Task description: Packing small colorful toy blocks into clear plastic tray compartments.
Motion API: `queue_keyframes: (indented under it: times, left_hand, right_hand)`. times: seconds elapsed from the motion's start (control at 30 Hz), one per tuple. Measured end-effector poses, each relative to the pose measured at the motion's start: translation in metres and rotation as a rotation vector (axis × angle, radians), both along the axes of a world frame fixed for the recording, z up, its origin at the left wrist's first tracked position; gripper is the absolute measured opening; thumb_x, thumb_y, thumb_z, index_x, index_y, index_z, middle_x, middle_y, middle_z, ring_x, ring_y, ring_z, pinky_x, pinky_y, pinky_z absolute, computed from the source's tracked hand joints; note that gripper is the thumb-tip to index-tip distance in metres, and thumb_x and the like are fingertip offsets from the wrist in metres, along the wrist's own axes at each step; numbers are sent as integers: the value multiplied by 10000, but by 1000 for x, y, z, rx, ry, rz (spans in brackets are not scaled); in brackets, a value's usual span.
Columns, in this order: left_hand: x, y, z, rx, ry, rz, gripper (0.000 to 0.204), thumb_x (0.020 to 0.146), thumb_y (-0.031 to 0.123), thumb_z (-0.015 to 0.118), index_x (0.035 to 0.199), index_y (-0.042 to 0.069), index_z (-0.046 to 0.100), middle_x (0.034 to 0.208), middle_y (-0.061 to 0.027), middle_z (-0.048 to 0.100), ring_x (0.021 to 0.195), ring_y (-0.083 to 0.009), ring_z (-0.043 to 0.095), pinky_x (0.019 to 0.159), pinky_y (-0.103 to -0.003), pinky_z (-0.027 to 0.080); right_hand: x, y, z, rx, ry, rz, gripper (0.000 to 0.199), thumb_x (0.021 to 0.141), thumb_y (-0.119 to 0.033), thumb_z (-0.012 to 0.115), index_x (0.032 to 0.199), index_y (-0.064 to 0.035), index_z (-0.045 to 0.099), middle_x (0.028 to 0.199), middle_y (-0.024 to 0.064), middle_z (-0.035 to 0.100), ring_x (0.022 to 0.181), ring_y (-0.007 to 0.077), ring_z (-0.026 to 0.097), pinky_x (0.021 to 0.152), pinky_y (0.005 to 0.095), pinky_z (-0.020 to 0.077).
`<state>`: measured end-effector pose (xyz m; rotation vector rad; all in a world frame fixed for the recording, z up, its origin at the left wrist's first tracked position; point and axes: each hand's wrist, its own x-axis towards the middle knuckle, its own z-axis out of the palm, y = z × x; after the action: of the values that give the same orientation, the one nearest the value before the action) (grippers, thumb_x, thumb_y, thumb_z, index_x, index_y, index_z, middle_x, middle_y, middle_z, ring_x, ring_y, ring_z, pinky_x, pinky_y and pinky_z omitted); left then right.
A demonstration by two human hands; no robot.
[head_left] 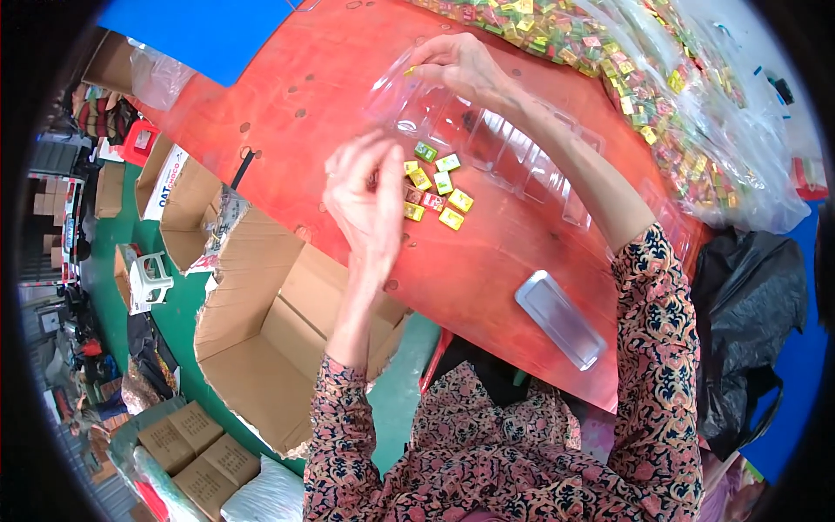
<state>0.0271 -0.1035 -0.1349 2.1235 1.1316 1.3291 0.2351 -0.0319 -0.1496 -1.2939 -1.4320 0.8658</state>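
On the counter (287, 104), small wrapped candies (435, 187) lay just right of the left hand (370, 196), a clear tray (487, 139) behind them under the right hand (461, 65), candy bags (678, 96) far right, open box (261, 348) left below.

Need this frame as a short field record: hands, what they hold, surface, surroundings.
surface: red table
left hand: raised over the table, fingers pinched; any held item too small to tell
right hand: grips the rim of a clear plastic tray
loose items: small wrapped candies, yellow, green, red, beside the left hand
far edge: clear bags of candies
near edge: flat clear lid
floor left: open cardboard box
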Motion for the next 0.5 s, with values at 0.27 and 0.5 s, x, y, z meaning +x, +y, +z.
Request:
queue_keyframes:
  times: [0.27,0.5]
  left_hand:
    - [-2,61,16,-934,-753,-157,248,857,118,632,1051,-28,582,819,-96,642,676,-145,615,607,-242,498]
    - [-2,70,4,-1057,-823,-182,210,804,68,670,993,8,603,794,-74,636,639,-146,613,535,-252,489]
  right_hand:
    - [-39,-12,12,45,204,196,178,725,-45,689,890,23,681,803,87,680,751,122,633,685,251,506]
    - [-39,-20,30,200,-42,211,214,703,-156,719,867,-20,698,781,114,651,703,198,638,631,315,495]
